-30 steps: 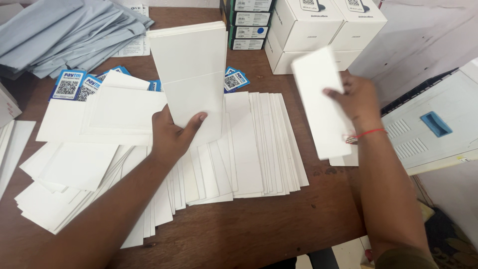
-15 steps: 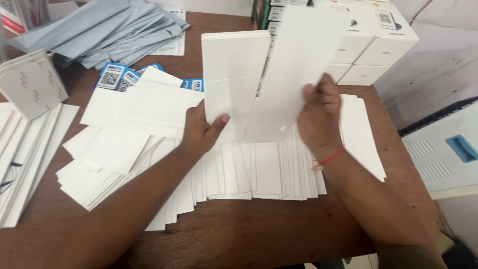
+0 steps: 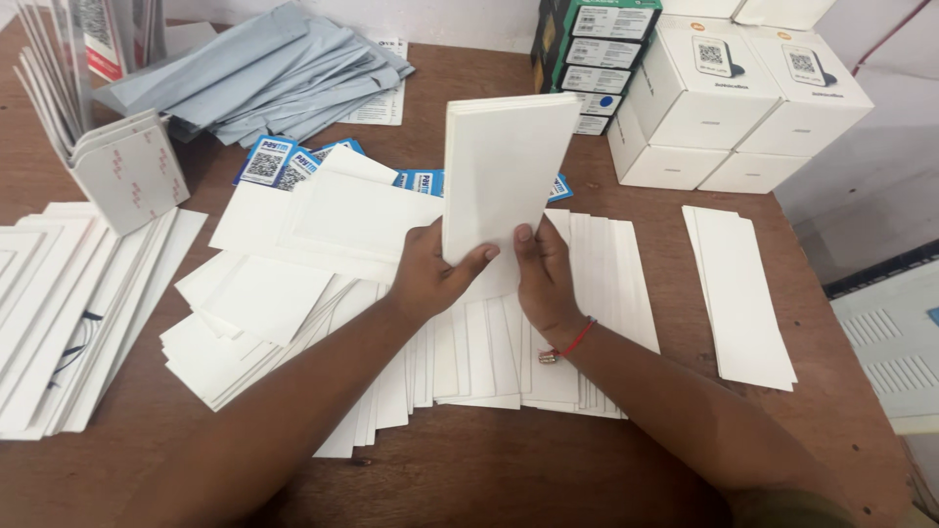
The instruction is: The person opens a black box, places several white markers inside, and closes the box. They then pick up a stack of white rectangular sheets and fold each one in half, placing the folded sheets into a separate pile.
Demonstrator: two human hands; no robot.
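bare wood is showing along the table (image 3: 469,479)'s near edge; white boxes (image 3: 743,93) are crowding its far right corner, grey envelopes (image 3: 264,78) its far left.

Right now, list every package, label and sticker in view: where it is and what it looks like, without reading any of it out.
White boxes: far right of the table, square cartons with small device pictures on top.
Dark boxes: stacked left of the white ones, white labels on their ends.
Blue stickers: behind the fanned white sheets, blue-bordered with black-and-white code squares.
Grey pouches: far left, a loose flat heap.
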